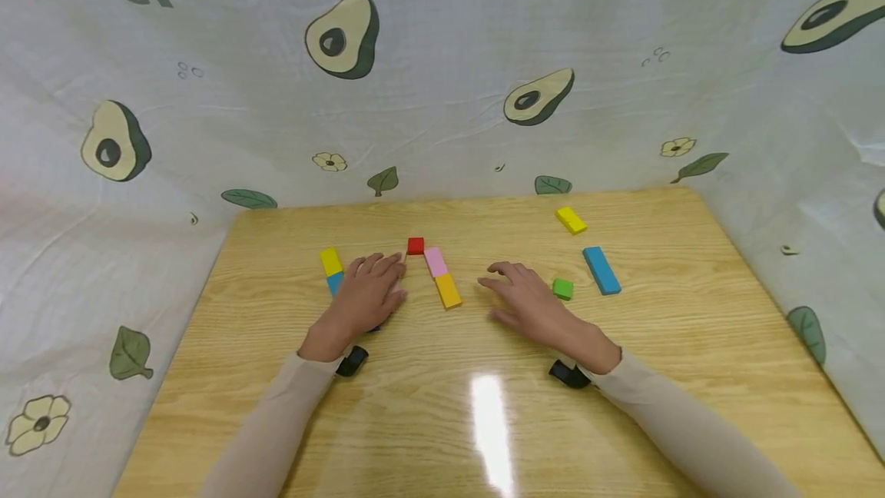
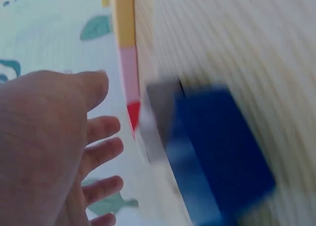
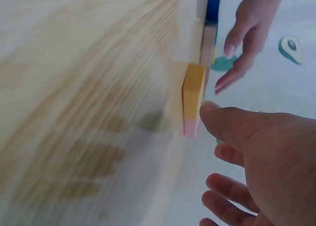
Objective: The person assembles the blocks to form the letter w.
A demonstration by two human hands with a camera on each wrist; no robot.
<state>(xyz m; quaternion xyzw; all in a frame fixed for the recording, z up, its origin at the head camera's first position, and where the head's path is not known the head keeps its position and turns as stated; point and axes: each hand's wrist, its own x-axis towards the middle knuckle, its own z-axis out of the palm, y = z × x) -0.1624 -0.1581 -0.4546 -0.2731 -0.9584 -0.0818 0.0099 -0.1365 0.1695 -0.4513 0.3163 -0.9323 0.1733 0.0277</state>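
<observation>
My left hand (image 1: 379, 281) lies flat and spread over the wooden table (image 1: 442, 421), fingers straight, holding nothing. A dark blue block (image 2: 217, 152) sits just under its palm, mostly hidden in the head view. Just right of its fingertips runs a row of a red cube (image 1: 415, 245), a pink block (image 1: 435, 261) and an orange block (image 1: 448, 290). My right hand (image 1: 515, 294) hovers open to the right of that row, a green cube (image 1: 563, 288) beside its knuckles. In the right wrist view the orange block (image 3: 193, 85) stands close to my thumb.
A yellow block (image 1: 331, 260) with a light blue block (image 1: 335, 281) below it lies left of my left hand. A long blue block (image 1: 601, 270) and another yellow block (image 1: 571, 219) lie at the right rear. Avocado-print cloth (image 1: 442, 98) walls the table on three sides.
</observation>
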